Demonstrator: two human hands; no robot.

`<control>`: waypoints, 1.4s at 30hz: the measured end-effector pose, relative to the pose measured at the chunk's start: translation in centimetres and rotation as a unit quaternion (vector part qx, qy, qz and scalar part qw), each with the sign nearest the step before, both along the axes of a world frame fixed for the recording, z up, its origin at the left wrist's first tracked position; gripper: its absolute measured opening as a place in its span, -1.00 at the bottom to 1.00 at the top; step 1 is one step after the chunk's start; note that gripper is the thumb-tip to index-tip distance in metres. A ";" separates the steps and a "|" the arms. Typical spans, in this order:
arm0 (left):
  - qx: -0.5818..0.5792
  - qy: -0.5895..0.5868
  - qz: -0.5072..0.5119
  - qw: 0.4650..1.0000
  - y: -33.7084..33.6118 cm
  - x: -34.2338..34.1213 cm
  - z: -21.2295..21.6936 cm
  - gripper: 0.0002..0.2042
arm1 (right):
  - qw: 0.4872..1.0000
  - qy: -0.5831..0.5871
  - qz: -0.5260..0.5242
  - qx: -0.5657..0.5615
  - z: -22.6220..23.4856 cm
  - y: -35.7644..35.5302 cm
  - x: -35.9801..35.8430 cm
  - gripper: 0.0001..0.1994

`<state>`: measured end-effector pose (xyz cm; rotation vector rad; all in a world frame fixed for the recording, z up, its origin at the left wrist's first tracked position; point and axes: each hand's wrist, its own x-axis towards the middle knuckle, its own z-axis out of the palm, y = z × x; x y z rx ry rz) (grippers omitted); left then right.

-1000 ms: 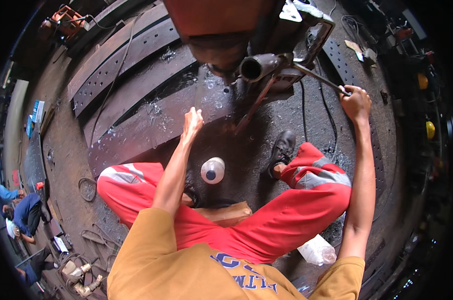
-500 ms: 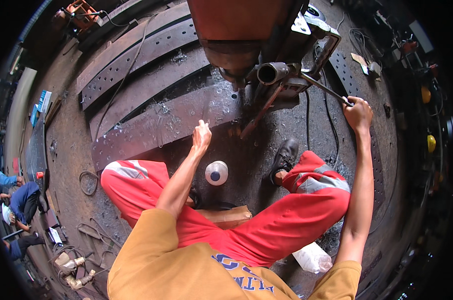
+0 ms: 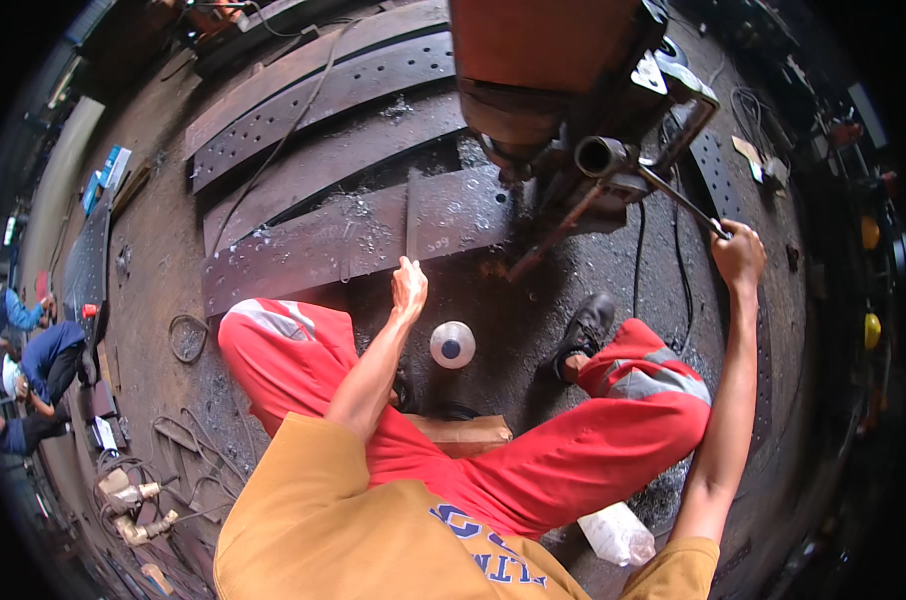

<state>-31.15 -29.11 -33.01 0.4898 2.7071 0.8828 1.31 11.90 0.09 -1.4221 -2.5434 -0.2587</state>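
My left hand (image 3: 409, 290) is closed around the near end of a thin flat metal strip (image 3: 411, 215), which lies over a dark steel plate (image 3: 303, 250) strewn with metal shavings. My right hand (image 3: 740, 258) grips the end of a long lever handle (image 3: 681, 200) on a drilling machine (image 3: 543, 70). The machine has a reddish-brown body and an open pipe end, and its lower tip stands near a hole at the plate's right part. Where the tip meets the plate is hard to see.
Between my legs stands a whitish bottle (image 3: 452, 345) with a dark cap. More drilled steel plates (image 3: 323, 110) lie behind. A cable (image 3: 283, 140) crosses them. A clear plastic bottle (image 3: 618, 535) lies by my right thigh. Other people (image 3: 48, 365) crouch at far left.
My view has shifted, so the scene sits farther right. My left hand has drawn slightly back and left with the strip, which now shows more sharply. My right hand stays on the lever.
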 end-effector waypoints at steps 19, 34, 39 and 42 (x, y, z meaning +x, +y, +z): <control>0.045 -0.067 0.104 0.991 -0.2 1.0 1.7 -0.74 | 1.000 -0.006 -0.014 -0.005 1.1 -0.1 0.6 -0.68; 0.138 -0.187 0.089 0.969 -0.8 -0.5 0.1 -0.66 | 1.000 -0.004 -0.011 -0.020 1.2 -0.6 -0.1 -0.68; 0.088 -0.149 0.140 0.975 -2.5 -0.5 -1.5 -0.60 | 1.000 0.003 -0.007 -0.025 1.4 -0.8 -0.4 -0.69; 0.083 -0.098 0.150 0.980 -3.5 0.6 -1.6 -0.63 | 1.000 0.002 -0.007 -0.023 1.1 -0.7 -0.3 -0.68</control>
